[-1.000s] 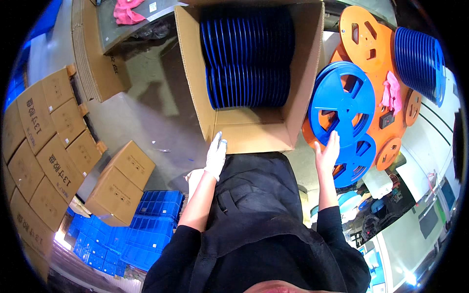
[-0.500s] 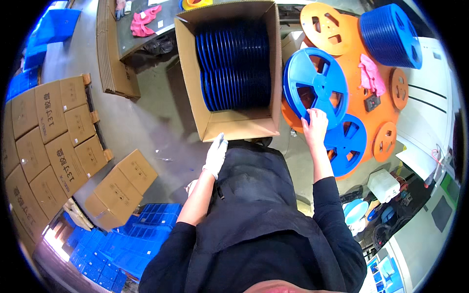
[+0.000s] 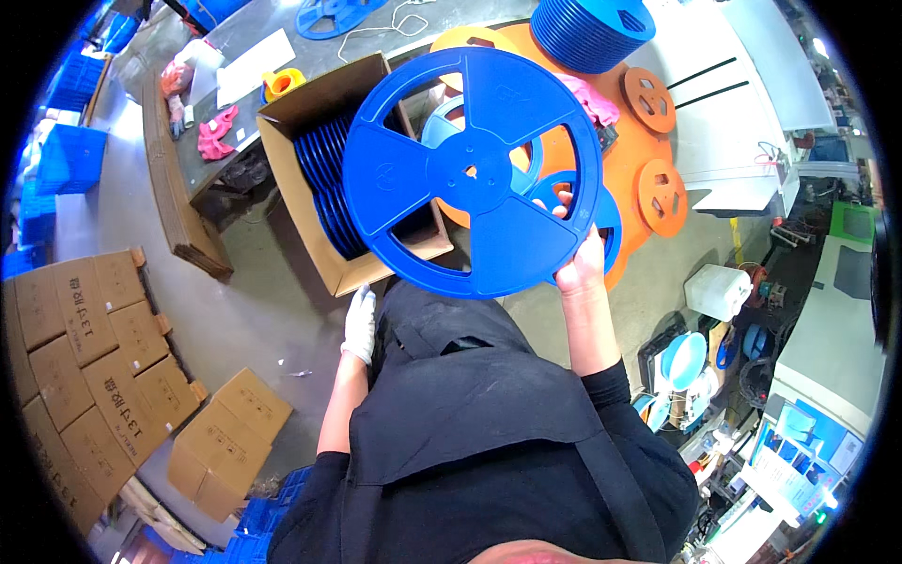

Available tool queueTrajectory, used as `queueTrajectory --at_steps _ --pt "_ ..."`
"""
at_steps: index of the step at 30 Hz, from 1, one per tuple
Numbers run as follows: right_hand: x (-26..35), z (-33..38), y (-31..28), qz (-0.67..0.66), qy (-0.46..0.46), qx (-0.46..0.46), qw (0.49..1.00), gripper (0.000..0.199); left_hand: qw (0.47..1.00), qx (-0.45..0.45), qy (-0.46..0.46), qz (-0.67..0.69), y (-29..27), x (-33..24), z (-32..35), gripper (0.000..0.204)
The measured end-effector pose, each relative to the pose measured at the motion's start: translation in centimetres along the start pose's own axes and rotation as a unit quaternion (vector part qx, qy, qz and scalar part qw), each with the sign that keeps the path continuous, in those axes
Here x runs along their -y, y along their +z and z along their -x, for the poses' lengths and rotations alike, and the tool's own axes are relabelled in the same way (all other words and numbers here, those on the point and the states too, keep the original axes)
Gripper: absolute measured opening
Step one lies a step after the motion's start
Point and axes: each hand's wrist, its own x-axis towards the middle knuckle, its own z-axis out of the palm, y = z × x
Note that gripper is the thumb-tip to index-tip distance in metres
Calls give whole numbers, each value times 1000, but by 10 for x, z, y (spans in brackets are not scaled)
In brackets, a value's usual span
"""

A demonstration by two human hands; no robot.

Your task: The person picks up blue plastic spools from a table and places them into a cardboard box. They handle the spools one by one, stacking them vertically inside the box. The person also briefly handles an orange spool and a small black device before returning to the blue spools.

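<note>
The head view shows a large blue plastic reel point(image 3: 460, 188) held up in front of the person, broad face toward the camera. The bare right hand point(image 3: 581, 258) grips it at its lower right rim, the thumb on the near face and other fingers showing through a window of the reel. The left hand point(image 3: 358, 324), in a white glove, holds nothing that shows; its fingers are extended and close together at the near edge of an open cardboard box point(image 3: 376, 270). Whether they touch the box cannot be told.

Inside the box, a row of blue reels point(image 3: 324, 179) stands on edge, partly hidden by the raised reel, which overlaps the box's right side from this angle. Beyond the reel is an orange round table point(image 3: 628, 174), with smaller orange discs point(image 3: 662, 197) at its rim, a pink cloth point(image 3: 594, 101) and a tall stack of blue reels point(image 3: 587, 42) at its far side.

A grey workbench to the upper left carries another pink cloth point(image 3: 218, 132) and a yellow object point(image 3: 282, 85). Closed cartons point(image 3: 94, 376) are stacked at the far left.
</note>
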Motion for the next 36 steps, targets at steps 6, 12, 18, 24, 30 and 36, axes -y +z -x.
queueTrajectory --at_steps 6,12,18,24,30,36 --pt "-15 14 -8 -83 106 -30 990 29 984 80 13 157 -10 -29 18 38" --pt "-30 24 -18 -116 122 -79 982 30 997 -23 36 58 -24 -62 27 43" --pt "-47 31 8 -112 105 -72 985 31 985 -2 75 157 -45 -89 -14 41" --pt "-85 3 23 -96 73 -62 991 29 982 -42 108 148 -66 -147 -16 45" --pt "-148 -29 83 -119 59 -130 983 28 985 -55 56 155 -177 -173 -59 47" --pt "-194 -64 116 -103 65 -136 983 28 985 -51 96 137 -225 -231 -107 47"
